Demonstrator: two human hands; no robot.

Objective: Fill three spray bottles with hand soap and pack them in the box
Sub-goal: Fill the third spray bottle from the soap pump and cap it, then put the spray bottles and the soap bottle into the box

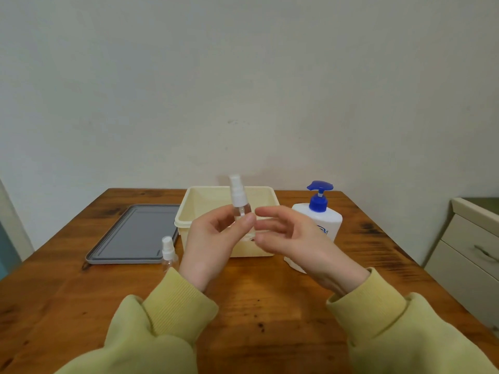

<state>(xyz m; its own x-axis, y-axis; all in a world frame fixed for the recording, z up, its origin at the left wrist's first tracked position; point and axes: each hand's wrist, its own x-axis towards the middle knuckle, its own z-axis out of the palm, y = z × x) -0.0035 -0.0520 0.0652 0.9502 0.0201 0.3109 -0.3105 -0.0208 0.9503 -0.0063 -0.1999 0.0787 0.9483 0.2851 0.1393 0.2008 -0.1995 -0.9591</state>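
Observation:
My left hand (213, 238) grips a small clear spray bottle (239, 201) with a white sprayer top, held upright in front of the cream box (189, 211). My right hand (291, 236) hovers just to the right of the bottle, fingers relaxed and spread, holding nothing. A second clear spray bottle (168, 253) stands on the table to the left of my left wrist. The white hand soap bottle (324, 220) with a blue pump stands right of the box, partly behind my right hand. What lies inside the box is hidden by my hands.
A grey box lid (135, 236) lies flat on the wooden table (256, 306), left of the box. A beige drawer cabinet (469, 249) stands beyond the table's right edge. A plain wall rises behind the table.

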